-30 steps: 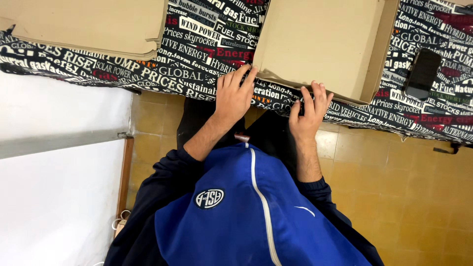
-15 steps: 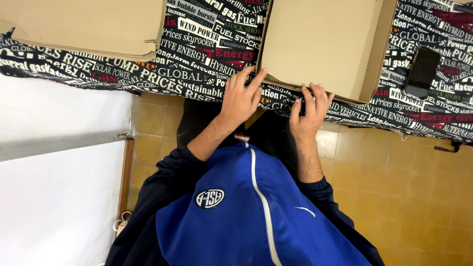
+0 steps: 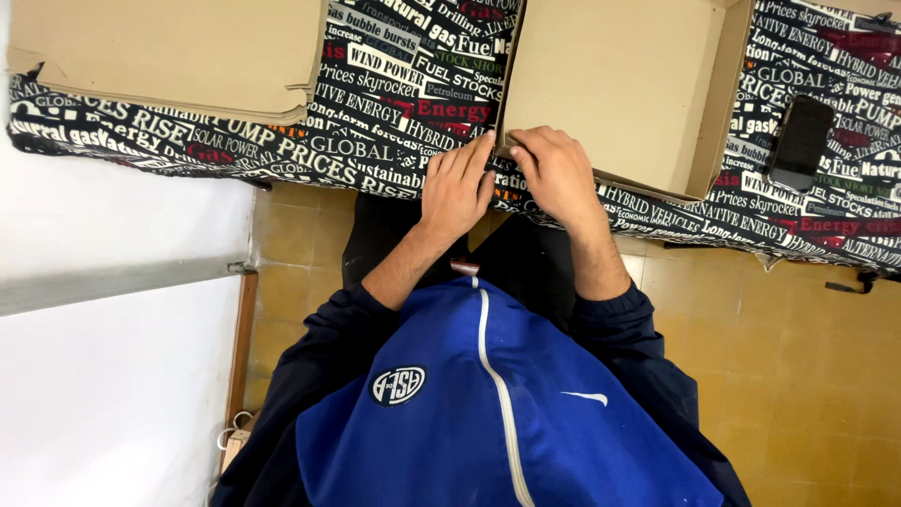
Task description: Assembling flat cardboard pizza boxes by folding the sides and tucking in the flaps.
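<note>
Both hands sit at the near corner of an open cardboard box (image 3: pixel 610 84), which lies on a surface covered by a black cloth (image 3: pixel 404 113) printed with white, red and green lettering. The left hand (image 3: pixel 457 188) lies palm down on the cloth just beside the box's near left corner, its fingers (image 3: pixel 469 160) stretched out and held close together, the tips touching the box wall; it holds nothing. The right hand (image 3: pixel 558 174) rests on the near wall of the box at that same corner, fingers bent over the edge, though whether they pinch the cardboard or only press on it cannot be told. The two hands are just beside each other, nearly touching. The box is shallow, tan, and shows a bare bottom; its far right wall stands upright. To the left, well apart from the box, a stack of flat cardboard sheets (image 3: pixel 169 52) lies on the same cloth. To the right of the box a dark phone (image 3: pixel 800 141) lies face up on the cloth. Below the surface edge the person's blue jacket (image 3: pixel 488 413) with a white zip fills the foreground above a yellow tiled floor (image 3: pixel 807 376).
</note>
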